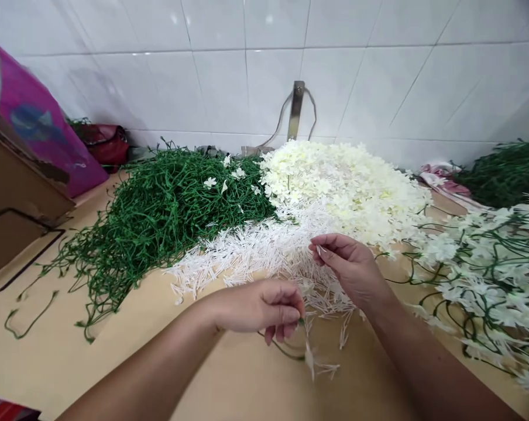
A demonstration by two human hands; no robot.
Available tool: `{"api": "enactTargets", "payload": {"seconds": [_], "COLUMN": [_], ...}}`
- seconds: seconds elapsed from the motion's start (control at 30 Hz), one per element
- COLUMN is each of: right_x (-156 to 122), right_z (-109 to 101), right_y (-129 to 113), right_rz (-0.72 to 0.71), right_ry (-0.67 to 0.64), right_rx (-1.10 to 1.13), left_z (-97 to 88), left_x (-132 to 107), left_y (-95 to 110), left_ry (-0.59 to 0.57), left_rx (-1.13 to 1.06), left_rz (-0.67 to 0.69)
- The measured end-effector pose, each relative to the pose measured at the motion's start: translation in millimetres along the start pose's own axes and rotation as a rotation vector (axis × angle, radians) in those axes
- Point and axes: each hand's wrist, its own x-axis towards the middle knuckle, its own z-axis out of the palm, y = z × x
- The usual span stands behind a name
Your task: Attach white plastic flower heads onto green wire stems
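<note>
My left hand (264,307) is closed in a pinch on a thin green stem (286,351) that curves down over the tan table, with a small white flower (311,358) hanging near it. My right hand (350,264) is raised just above a heap of white plastic stamens (251,251), thumb and fingers pinched on one small white stamen piece (320,250). Behind the stamens lies a mound of cream-white flower petals (343,187). A big pile of green stems (159,210) lies to the left.
Finished stems with white flowers (488,275) spread over the right side. More green stems (505,169) lie at the far right. A cardboard box (14,199) and a pink bag (40,128) stand at the left. A white tiled wall (229,70) backs the table (115,362).
</note>
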Motion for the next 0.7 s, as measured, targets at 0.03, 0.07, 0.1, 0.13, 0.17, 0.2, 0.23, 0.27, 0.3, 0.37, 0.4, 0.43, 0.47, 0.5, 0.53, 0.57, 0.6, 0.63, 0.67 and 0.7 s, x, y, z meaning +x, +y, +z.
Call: {"api": "enactTargets", "payload": {"seconds": [0.03, 0.07, 0.1, 0.13, 0.17, 0.2, 0.23, 0.27, 0.3, 0.37, 0.4, 0.43, 0.47, 0.5, 0.53, 0.57, 0.6, 0.63, 0.67, 0.7], "right_x": [0.6, 1.0, 1.3, 1.4, 1.5, 1.6, 1.8, 2.0, 2.3, 3.1, 3.5, 3.8, 4.0, 4.1, 4.1, 4.0, 3.8, 3.6, 3.5, 3.4], "right_z": [-0.6, -0.9, -1.0, -0.9, -0.5, -0.1, 0.2, 0.4, 0.3, -0.6, -1.4, -2.4, -3.4, -4.3, -5.2, -5.9, -6.6, -7.1, -7.6, -8.0], "right_y": [0.1, -0.1, -0.6, -1.5, -2.4, -3.2, -4.0, -4.5, -4.7, -4.4, -3.9, -3.3, -2.7, -2.1, -1.6, -1.3, -1.2, -1.3, -1.4, -1.6], "right_rz": [0.0, 0.0, 0.0, 0.003, 0.005, 0.005, 0.003, 0.0, -0.006, -0.031, -0.051, -0.077, -0.11, -0.14, -0.166, -0.182, -0.192, -0.196, -0.196, -0.195], "right_ry": [-0.003, -0.005, -0.006, -0.005, -0.001, 0.007, 0.018, 0.032, 0.047, 0.079, 0.095, 0.113, 0.13, 0.145, 0.157, 0.162, 0.162, 0.158, 0.153, 0.149], "right_rx": [0.017, 0.033, 0.047, 0.058, 0.065, 0.066, 0.063, 0.057, 0.049, 0.029, 0.011, -0.014, -0.043, -0.074, -0.102, -0.127, -0.143, -0.152, -0.156, -0.156], "left_z": [1.4, 2.6, 3.5, 4.2, 4.5, 4.7, 4.7, 4.3, 3.5, -1.0, -5.5, -11.7, -19.7, -29.3, -39.8, -50.5, -60.8, -69.8, -77.0, -82.2], "left_x": [0.7, 1.4, 2.2, 3.0, 3.5, 3.8, 3.7, 3.4, 2.9, 2.9, 3.9, 6.0, 9.1, 13.2, 18.0, 23.4, 28.9, 34.2, 39.1, 43.2], "left_y": [-0.1, 0.1, 0.3, 0.7, 1.2, 1.8, 2.6, 3.5, 4.7, 7.9, 9.9, 12.1, 14.6, 17.3, 19.9, 22.4, 24.5, 26.2, 27.3, 27.8], "left_ry": [-0.008, 0.006, 0.046, 0.102, 0.163, 0.219, 0.266, 0.301, 0.33, 0.414, 0.486, 0.581, 0.687, 0.801, 0.899, 0.973, 1.016, 1.049, 1.08, 1.087], "left_rx": [0.014, 0.042, 0.08, 0.122, 0.163, 0.198, 0.227, 0.249, 0.265, 0.322, 0.374, 0.437, 0.515, 0.586, 0.631, 0.665, 0.701, 0.731, 0.763, 0.772], "left_rz": [-0.003, -0.002, 0.008, 0.03, 0.058, 0.089, 0.115, 0.132, 0.14, 0.142, 0.156, 0.178, 0.21, 0.248, 0.264, 0.26, 0.237, 0.204, 0.174, 0.143]}}
